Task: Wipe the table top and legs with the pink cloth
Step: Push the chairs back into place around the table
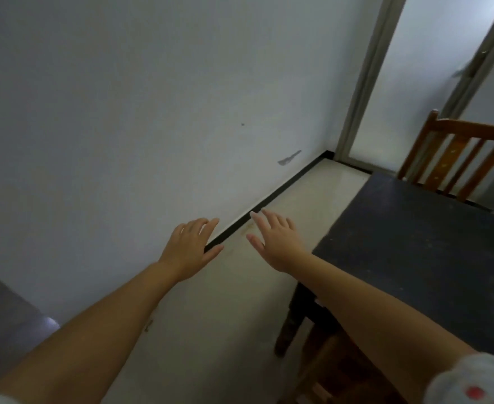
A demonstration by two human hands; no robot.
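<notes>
The table has a dark, dusty top and fills the right side of the view; one dark wooden leg shows under its near left corner. My left hand is stretched out flat over the floor by the wall, fingers apart, holding nothing. My right hand is also flat and held out beside it, just left of the table's corner, with nothing in it. No pink cloth is in view.
A white wall runs along the left with a black skirting strip. A wooden chair stands at the table's far side, a doorway behind it. Another wooden seat sits under the table. A dark surface lies at bottom left.
</notes>
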